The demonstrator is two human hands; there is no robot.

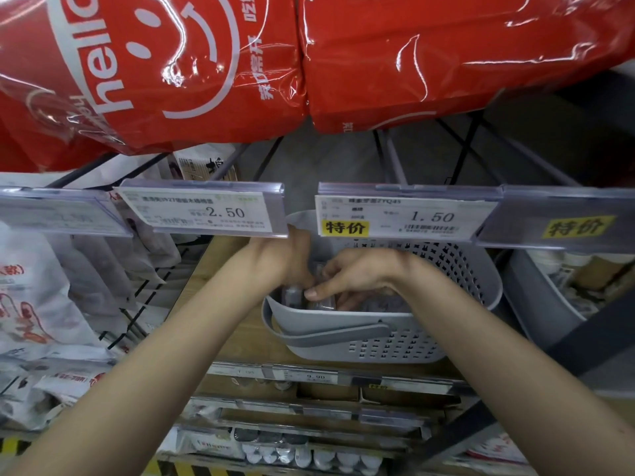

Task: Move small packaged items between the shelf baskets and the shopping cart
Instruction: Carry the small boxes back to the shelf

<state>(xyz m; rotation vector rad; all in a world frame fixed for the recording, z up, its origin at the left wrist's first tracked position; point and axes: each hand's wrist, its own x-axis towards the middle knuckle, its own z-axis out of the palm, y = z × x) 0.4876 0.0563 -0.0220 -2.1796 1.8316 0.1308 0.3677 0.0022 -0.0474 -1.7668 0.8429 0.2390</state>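
Both hands reach under the price-tag rail into the grey shelf basket [343, 331], probably to gather its small packets [321, 300]. The right hand [357, 276] pinches one between curled fingers. The left hand [292, 262], just beside it, touches the packets; its grip is blurred, so I cannot tell.

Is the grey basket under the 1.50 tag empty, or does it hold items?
It holds items. Small packets show inside the grey basket, under both hands, left and right. How full it is, I cannot tell.
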